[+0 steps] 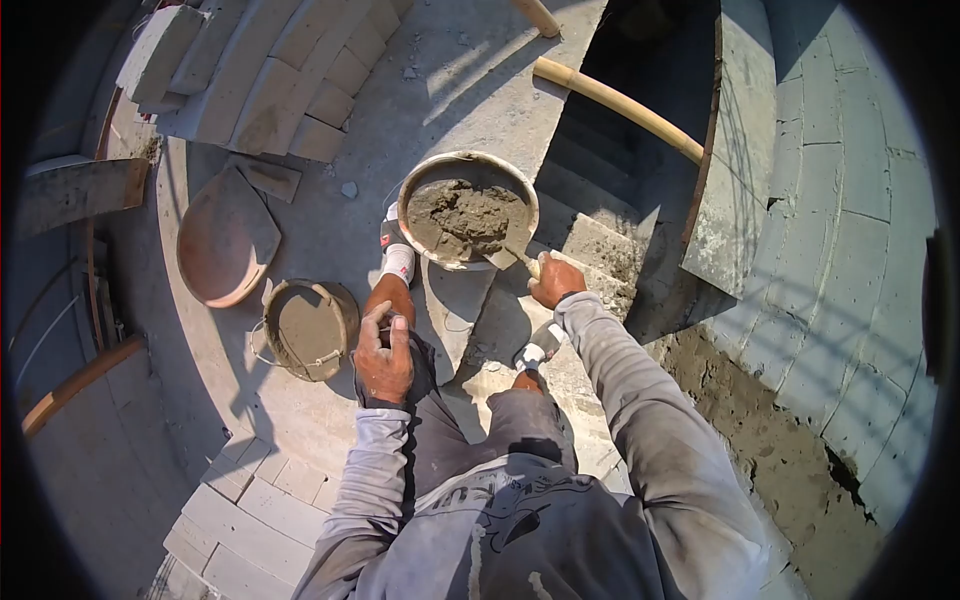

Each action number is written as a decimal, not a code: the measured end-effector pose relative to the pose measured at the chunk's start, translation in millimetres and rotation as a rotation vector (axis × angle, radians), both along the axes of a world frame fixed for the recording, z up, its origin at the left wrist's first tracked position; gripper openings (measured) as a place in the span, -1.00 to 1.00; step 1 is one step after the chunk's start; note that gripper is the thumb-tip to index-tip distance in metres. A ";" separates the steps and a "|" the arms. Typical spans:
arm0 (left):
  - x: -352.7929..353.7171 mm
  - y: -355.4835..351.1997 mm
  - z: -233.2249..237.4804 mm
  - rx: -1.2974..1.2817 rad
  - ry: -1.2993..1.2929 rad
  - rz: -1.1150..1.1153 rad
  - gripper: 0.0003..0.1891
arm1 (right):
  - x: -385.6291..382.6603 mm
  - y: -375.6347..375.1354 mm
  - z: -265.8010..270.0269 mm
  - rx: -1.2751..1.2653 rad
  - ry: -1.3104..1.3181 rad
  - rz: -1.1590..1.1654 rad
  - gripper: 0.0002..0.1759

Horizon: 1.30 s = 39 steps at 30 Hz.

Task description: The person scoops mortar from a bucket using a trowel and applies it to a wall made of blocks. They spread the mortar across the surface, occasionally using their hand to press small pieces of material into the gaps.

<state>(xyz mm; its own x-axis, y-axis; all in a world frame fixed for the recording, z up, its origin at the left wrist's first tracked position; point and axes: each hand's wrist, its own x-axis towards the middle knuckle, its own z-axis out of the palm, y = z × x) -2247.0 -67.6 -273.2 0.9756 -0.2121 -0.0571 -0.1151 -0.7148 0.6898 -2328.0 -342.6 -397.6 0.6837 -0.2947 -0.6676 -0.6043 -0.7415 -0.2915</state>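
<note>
My right hand (556, 280) is wrapped round the handle of a trowel (515, 254). The trowel's blade overlaps the near right rim of a large round bucket (404, 215). Lumpy grey mortar (465, 215) fills much of that bucket. Over my left knee, my left hand (385, 360) is loosely curled, thumb up, and nothing shows in its fingers. Just left of it stands a smaller bucket (350, 318) with a wire handle, containing smooth grey slurry (312, 328).
A shallow reddish pan (225, 240) lies at left, below stacked pale blocks (270, 85). More blocks (255, 515) sit at lower left. At right, stairs (600, 170) drop into shade beside a bamboo pole (620, 103), a leaning board (735, 150) and a block wall (840, 250).
</note>
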 end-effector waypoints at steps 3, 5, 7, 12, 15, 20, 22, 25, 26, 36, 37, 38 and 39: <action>-1.2 -10.1 2.8 -0.056 0.174 0.053 -0.60 | 7.7 2.6 11.5 -0.012 0.082 -0.042 -0.55; 0.6 -14.5 6.0 -0.052 0.149 0.042 -0.59 | 3.8 8.3 16.0 -0.030 0.052 -0.031 -0.62; -2.0 -8.2 4.0 -0.029 0.162 0.057 -0.58 | -0.7 13.6 31.8 -0.033 -0.022 -0.030 -0.57; -6.1 -9.3 3.4 0.046 0.050 -0.027 -0.65 | -2.4 15.4 -17.0 -0.121 -0.059 0.001 -0.62; -5.7 -19.3 9.6 0.060 0.015 -0.107 -0.66 | 0.2 15.8 -22.7 -0.092 0.047 0.003 -0.64; 11.0 -17.9 7.4 0.003 0.014 -0.087 -0.63 | -27.3 11.9 6.9 -0.066 -0.006 -0.041 -0.39; 13.8 -20.9 -4.5 -0.057 0.064 -0.049 -0.61 | -37.2 7.2 26.6 -0.064 -0.024 -0.047 -0.21; 11.5 -44.8 -1.6 -0.266 0.278 0.006 -0.63 | -79.9 0.5 68.2 -0.160 -0.166 -0.085 -0.39; 9.6 -55.7 1.7 -0.344 0.354 0.011 -0.63 | -97.3 -3.9 88.3 -0.130 -0.197 -0.135 -0.40; -36.4 -210.8 -63.8 -0.915 1.062 -0.074 -0.25 | -352.2 9.4 309.5 -0.380 -0.003 -0.538 -0.43; -54.2 -235.6 -66.9 -0.934 1.122 -0.129 -0.26 | -369.3 14.8 327.9 -0.409 -0.013 -0.555 -0.45; -77.7 -258.6 -58.3 -0.976 1.165 -0.231 -0.28 | -379.1 18.5 353.1 -0.388 0.022 -0.586 -0.46; -109.7 -282.0 -32.8 -0.970 1.146 -0.305 -0.30 | -392.4 23.5 372.3 -0.356 -0.057 -0.609 -0.44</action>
<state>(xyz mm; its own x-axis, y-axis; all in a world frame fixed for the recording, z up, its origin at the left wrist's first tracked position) -2356.7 -349.6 -306.0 0.4187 -0.7884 -0.4507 0.7334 0.0009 0.6798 -2720.3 -319.1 -25.4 0.3592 -0.8295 -0.4278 -0.9329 -0.3326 -0.1383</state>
